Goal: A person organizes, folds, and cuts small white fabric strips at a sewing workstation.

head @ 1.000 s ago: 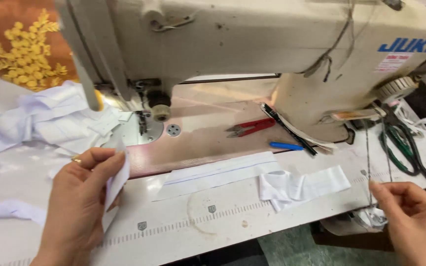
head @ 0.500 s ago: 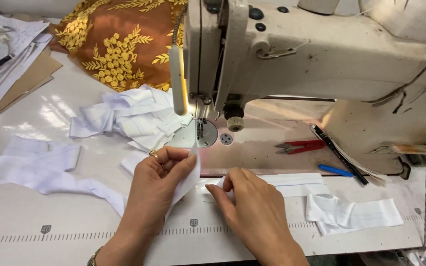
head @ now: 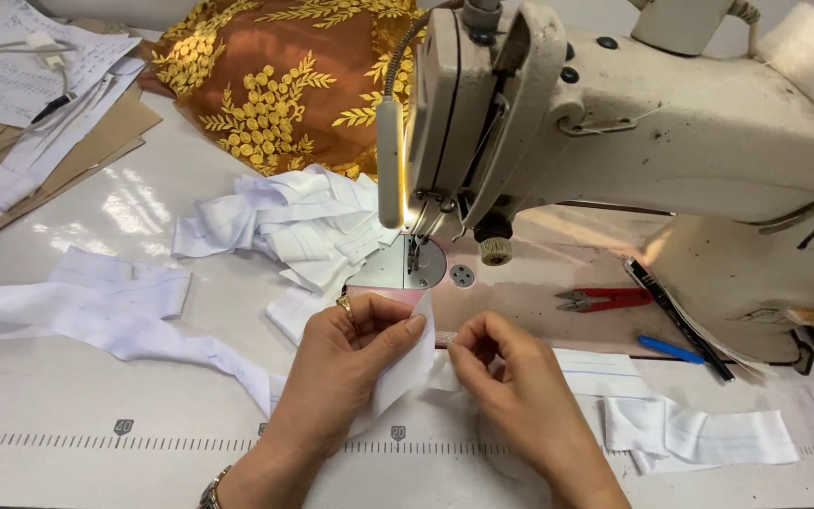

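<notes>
Before a cream sewing machine [head: 633, 123], the left hand [head: 346, 377] and right hand [head: 511, 401] pinch a white fabric strip [head: 407, 363] just below its needle plate [head: 407, 269]; red snips [head: 605, 300] lie beneath its arm.

One view only, head-worn camera, nothing to overlap with. It sits above the near edge of the table [head: 68, 396] and looks down and forward, tilted steeply. Close range: both hands fill the lower middle, left hand [head: 346, 363] and right hand [head: 511, 391], wrists cut by the bottom edge. The sewing machine [head: 633, 123] looms at the top right, its top cropped. The far left corner shows papers [head: 21, 57].
</notes>
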